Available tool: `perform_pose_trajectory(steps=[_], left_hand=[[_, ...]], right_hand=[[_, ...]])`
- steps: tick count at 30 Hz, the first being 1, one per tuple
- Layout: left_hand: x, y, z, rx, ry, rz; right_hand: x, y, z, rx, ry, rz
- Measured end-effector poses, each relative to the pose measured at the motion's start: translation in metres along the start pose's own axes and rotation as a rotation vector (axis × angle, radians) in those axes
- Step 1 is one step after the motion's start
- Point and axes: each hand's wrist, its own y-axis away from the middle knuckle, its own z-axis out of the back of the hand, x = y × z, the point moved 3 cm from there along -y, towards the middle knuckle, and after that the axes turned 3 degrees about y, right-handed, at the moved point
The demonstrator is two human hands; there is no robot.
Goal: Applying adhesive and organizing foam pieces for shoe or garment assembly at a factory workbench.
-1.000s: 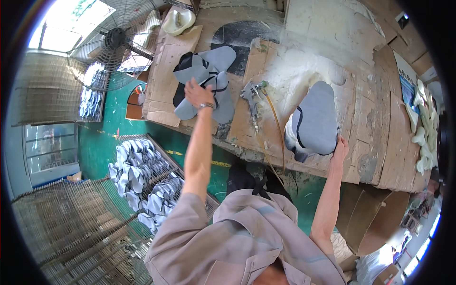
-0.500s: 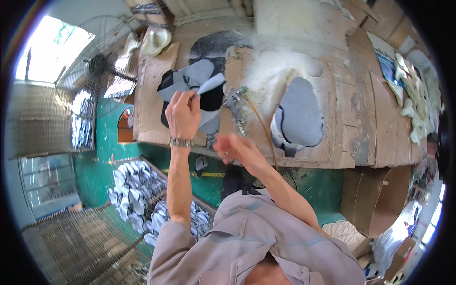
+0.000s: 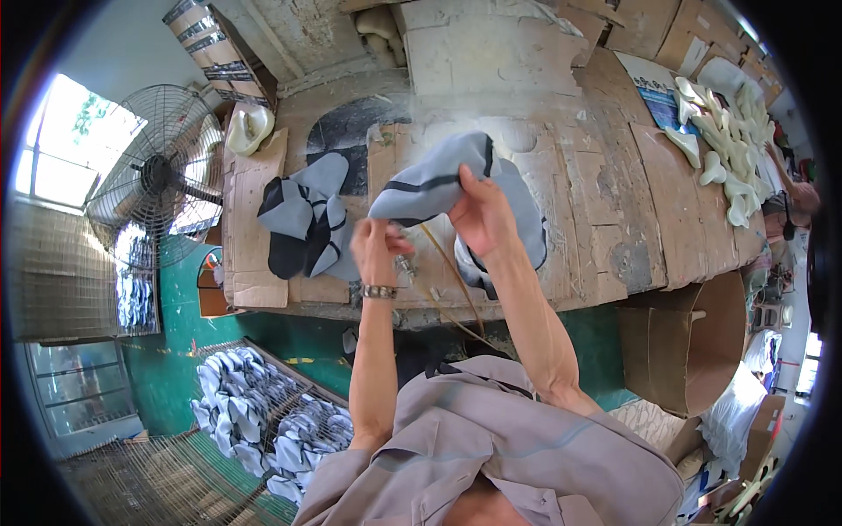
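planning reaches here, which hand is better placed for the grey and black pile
Probably the left hand: it is nearer the pile, while the right hand grips the grey piece farther away.

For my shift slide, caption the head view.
Right hand holds a grey, black-banded piece, left hand at its lower end, over a cardboard-covered bench; similar pieces lie heaped left.

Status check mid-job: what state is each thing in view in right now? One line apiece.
Grey piece: lifted, held above the table.
Right hand: closed on the piece's right end.
Left hand: at its left end, partly blurred; grip unclear.
Second grey piece: lying down, partly hidden behind the right hand.
Pile: loosely stacked.
Fan: upright; cannot tell whether spinning.
Cardboard box: open.
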Motion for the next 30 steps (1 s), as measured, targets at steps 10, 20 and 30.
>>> perform_pose_trajectory(steps=[10, 20, 30], left_hand=[[0.11, 0.004, -0.076, 0.382, 0.865, 0.292], [0.136, 0.007, -0.051, 0.544, 0.02, 0.221], [0.18, -0.026, -0.04, 0.234, -0.174, 0.16]], right_hand=[[0.035, 0.103, 0.112, -0.226, 0.242, 0.249], [0.086, 0.16, 0.167, -0.601, 0.178, 0.066], [0.087, 0.159, 0.25, -0.723, 0.379, 0.099]])
